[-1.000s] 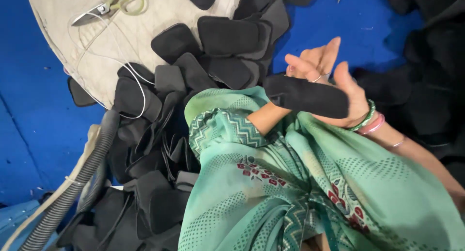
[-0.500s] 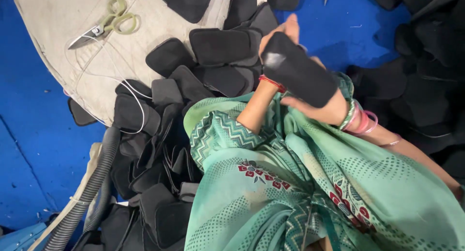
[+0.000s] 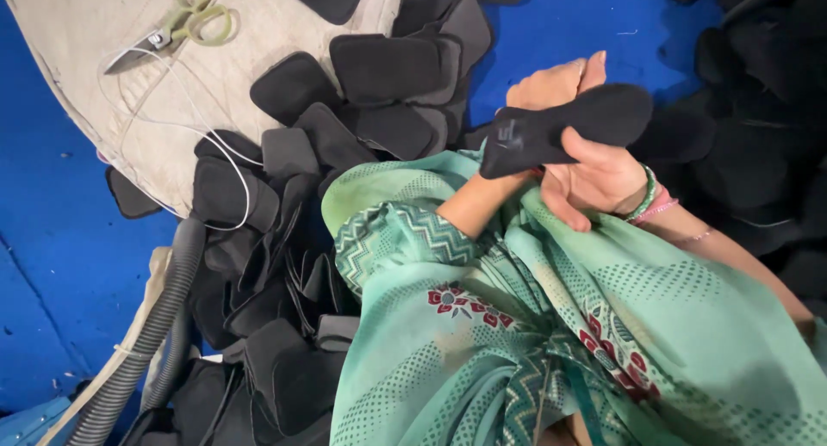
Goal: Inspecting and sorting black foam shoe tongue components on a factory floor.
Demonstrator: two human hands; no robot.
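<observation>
A long black padded piece (image 3: 564,126) lies across both my hands, above my lap, which is draped in green patterned cloth (image 3: 534,325). My right hand (image 3: 594,177), with bangles at the wrist, grips the piece from below, thumb over its middle. My left hand (image 3: 551,83) comes up out of the green cloth and holds the piece from behind, its fingers showing above the top edge. A pale mark shows on the piece's left end.
A heap of black padded pieces (image 3: 345,127) spreads left of my lap over a blue floor (image 3: 52,239). Green-handled scissors (image 3: 185,20) and a white cord (image 3: 215,153) lie on beige cloth (image 3: 129,110). A grey ribbed hose (image 3: 146,343) runs lower left. More black pieces (image 3: 758,84) lie right.
The black piece has turned from slanted to nearly level, and both hands have shifted their hold on it. A second ago it lay across my open right palm.
</observation>
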